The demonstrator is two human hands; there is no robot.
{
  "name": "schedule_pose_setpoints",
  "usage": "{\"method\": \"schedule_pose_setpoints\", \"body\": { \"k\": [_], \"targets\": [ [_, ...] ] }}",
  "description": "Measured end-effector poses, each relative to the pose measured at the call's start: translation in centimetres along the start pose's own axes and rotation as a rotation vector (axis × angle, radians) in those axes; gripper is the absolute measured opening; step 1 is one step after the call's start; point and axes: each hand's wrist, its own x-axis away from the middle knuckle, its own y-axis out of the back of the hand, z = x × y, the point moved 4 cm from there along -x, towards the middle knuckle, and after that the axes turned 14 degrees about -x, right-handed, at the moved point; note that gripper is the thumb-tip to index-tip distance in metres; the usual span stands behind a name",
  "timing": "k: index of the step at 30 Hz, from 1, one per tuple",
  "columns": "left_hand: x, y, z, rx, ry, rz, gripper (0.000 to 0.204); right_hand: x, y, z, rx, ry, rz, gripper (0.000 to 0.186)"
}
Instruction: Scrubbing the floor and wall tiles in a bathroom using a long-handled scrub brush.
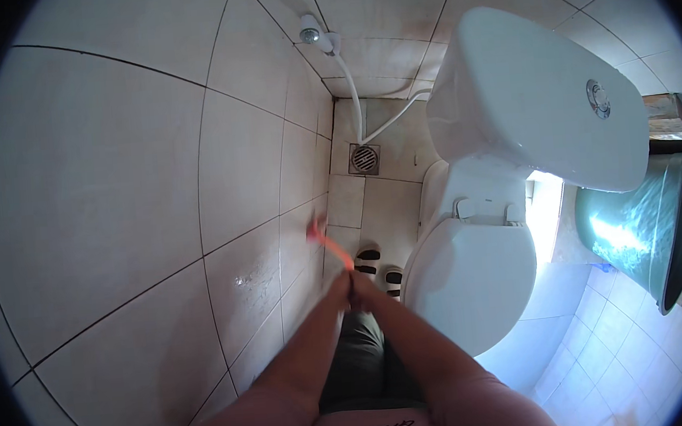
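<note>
2 hands on an orange brush at the wall.

Left hand (339, 287) and right hand (360, 287) grip the orange brush (327, 244), its head touching the tiled wall (250, 180) beside the toilet (473, 267).

The lower end of the orange brush handle (334, 249) is being covered by the two hands (352, 286), which are being pressed together so closely that individual fingers cannot be told apart. The brush head (314, 231), left of the toilet (473, 267), is being rendered too small for bristles to be resolved. The teal bin (647, 229), right of the toilet, is being cut off by the dark rim.
</note>
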Motion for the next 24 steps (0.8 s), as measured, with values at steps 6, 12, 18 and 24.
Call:
{"method": "schedule_pose_setpoints", "body": {
  "k": [6,12,18,24],
  "targets": [
    [0.5,-2.6,-7.6,-0.043,-0.205,-0.007,0.031,-2.0,-1.9,5.1,0.133,0.165,0.11,0.04],
    [7.6,-11.9,-25.8,-0.349,-0.458,0.001,0.045,7.1,-13.5,19.4,0.135,0.491,0.24,0.041],
    [1.7,-3.1,-8.2,-0.263,-0.186,-0.013,0.051,0.1,-2.2,5.3,0.067,0.142,0.171,0.035],
    [2.9,0.4,1.9,-0.11,0.082,0.009,0.04,0.6,2.5,-2.7,0.133,-0.079,0.042,0.038]
  ]
}}
